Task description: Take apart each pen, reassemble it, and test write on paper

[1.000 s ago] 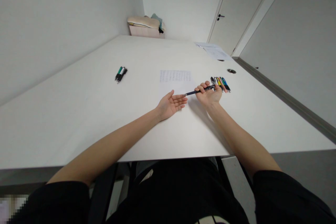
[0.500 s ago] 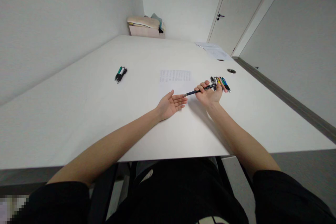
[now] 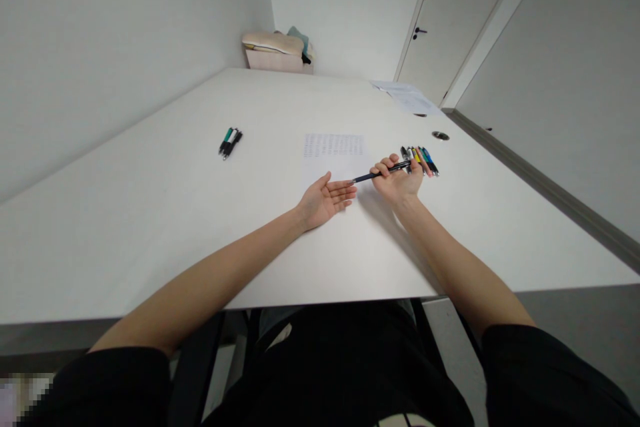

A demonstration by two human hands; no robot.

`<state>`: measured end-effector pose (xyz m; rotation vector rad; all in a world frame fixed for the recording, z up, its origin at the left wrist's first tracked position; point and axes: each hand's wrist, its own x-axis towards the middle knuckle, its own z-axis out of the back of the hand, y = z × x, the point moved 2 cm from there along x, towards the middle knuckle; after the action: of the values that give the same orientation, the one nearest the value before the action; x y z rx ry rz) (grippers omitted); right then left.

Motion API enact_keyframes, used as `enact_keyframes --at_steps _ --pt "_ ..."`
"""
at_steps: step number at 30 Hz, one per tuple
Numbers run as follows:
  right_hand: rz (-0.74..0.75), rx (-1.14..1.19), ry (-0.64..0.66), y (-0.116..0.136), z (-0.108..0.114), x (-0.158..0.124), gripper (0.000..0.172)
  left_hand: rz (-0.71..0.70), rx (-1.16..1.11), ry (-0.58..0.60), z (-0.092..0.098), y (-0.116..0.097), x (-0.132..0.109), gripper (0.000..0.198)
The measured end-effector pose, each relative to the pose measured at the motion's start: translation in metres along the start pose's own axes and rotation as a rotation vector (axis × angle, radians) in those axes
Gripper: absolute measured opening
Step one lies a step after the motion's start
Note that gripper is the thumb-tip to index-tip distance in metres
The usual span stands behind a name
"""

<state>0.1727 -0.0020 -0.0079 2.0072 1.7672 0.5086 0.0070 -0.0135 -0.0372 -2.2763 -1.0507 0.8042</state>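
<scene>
My right hand [image 3: 399, 181], palm up, grips a dark pen [image 3: 367, 177] between thumb and fingers. The pen slants down to the left, and its end meets the fingertips of my left hand [image 3: 325, 201]. That left hand lies open, palm up, its fingers stretched toward the pen. Just beyond both hands is a white sheet [image 3: 334, 145] printed with rows of small text. A row of several coloured pens [image 3: 425, 160] lies right behind my right hand, which partly hides it. Farther left sits a small bunch of pens [image 3: 231, 142], green, white and black.
The white table [image 3: 150, 213] runs back along the left wall. More printed papers [image 3: 407, 97] lie at its far right, near a round metal cable hole [image 3: 441, 136]. Behind the far edge stands a box [image 3: 275, 60] with cloth on top. A door [image 3: 450, 20] is at the back right.
</scene>
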Motion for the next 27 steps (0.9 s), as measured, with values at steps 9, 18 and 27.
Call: enact_keyframes --at_steps 9,18,27 --pt "-0.024 0.109 -0.006 -0.0004 -0.0014 0.0004 0.037 -0.001 0.012 -0.008 0.0007 0.0006 0.0001 0.049" --pt "-0.016 0.069 -0.003 0.0002 -0.0008 0.0009 0.041 -0.004 0.022 -0.016 -0.0006 0.0004 -0.001 0.044" --pt "-0.071 0.055 0.093 0.0003 -0.0028 0.0 0.029 -0.238 0.391 -0.087 -0.0062 0.0054 -0.0069 0.017"
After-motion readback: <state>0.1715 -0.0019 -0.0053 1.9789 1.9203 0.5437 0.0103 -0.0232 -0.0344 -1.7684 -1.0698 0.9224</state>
